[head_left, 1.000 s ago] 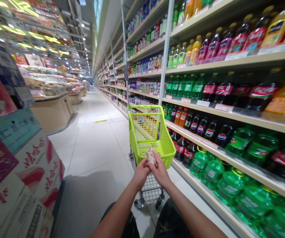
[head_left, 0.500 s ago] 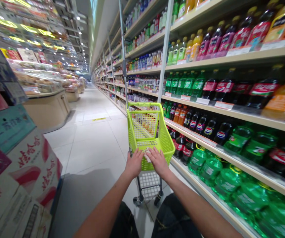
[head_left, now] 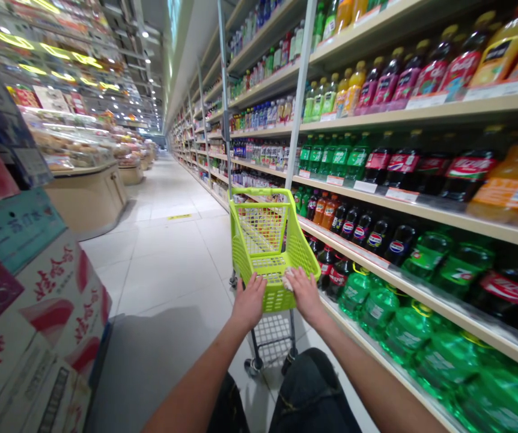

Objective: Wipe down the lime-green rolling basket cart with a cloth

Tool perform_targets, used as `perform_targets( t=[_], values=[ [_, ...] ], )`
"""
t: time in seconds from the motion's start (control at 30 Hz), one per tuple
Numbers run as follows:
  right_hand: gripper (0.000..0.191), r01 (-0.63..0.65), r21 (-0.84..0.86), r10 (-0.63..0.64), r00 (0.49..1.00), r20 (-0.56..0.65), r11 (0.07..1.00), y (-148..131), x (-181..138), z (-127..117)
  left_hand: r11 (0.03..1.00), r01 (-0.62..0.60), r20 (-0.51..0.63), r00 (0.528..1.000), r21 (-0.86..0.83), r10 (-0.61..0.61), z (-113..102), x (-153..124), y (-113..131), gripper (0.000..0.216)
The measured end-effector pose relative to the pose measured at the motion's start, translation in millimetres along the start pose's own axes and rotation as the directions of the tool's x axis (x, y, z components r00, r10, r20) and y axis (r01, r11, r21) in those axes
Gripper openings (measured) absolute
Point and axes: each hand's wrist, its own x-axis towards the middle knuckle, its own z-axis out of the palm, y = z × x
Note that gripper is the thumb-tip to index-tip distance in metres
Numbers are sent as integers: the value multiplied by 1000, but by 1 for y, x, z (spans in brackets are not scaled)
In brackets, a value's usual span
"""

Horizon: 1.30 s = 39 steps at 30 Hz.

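Observation:
A lime-green shopping cart stands ahead of my knees, its basket holding nothing that I can see. My left hand grips the left part of the basket's near rim, fingers bent over it. Against the right part of that rim, my right hand presses a crumpled white cloth or tissue under its fingers. Its exact kind is too small to tell. Below the basket, a grey wire rack and dark wheels show between my legs.
Shelves packed with soda bottles run close along the right. Stacked printed cartons stand at the near left, with a rounded display counter beyond them. A pale tiled aisle stretches into the distance.
My right hand has slid right along the basket rim with the white cloth or tissue, widening the gap between my hands. My left hand still grips the rim.

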Motion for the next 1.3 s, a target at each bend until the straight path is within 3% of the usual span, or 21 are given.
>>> perform_targets(
  t=[0.1,0.17,0.33,0.4,0.57,0.73,0.87,1.03,1.13,1.3],
  values=[
    [45,-193,-76,188,980,-71,978,36,-3,-18,1000,8,-2,1000,-1,-8,1,-2,0,52],
    [45,-230,-80,223,971,-83,970,39,-5,-20,1000,21,-3,1000,1,-21,2,-2,1,51],
    [54,27,1,-27,999,-21,1000,-9,-9,1,998,17,7,1000,56,-17,1,-3,0,50],
    [54,61,-10,-61,998,10,998,-14,-9,2,996,13,10,1000,89,-14,-1,-4,-2,49],
    [41,-108,-49,104,992,-69,993,24,-7,-4,997,23,-10,1000,78,-22,-7,-7,0,42],
    [37,-49,11,49,997,-54,999,48,-10,0,995,24,-51,998,99,-19,-16,-6,22,32],
    [38,-96,-5,96,995,-21,995,67,-15,-10,998,-16,-4,1000,58,17,-17,-8,52,32],
    [41,-266,-51,267,964,17,963,98,-11,-29,972,-226,73,971,-63,230,-12,-9,75,47],
    [41,-250,0,249,968,32,968,100,-14,-36,953,-286,52,955,-103,292,-11,-3,63,54],
    [42,-180,185,178,984,27,966,66,-45,-40,996,-84,44,996,35,83,-23,17,11,58]
  ],
)
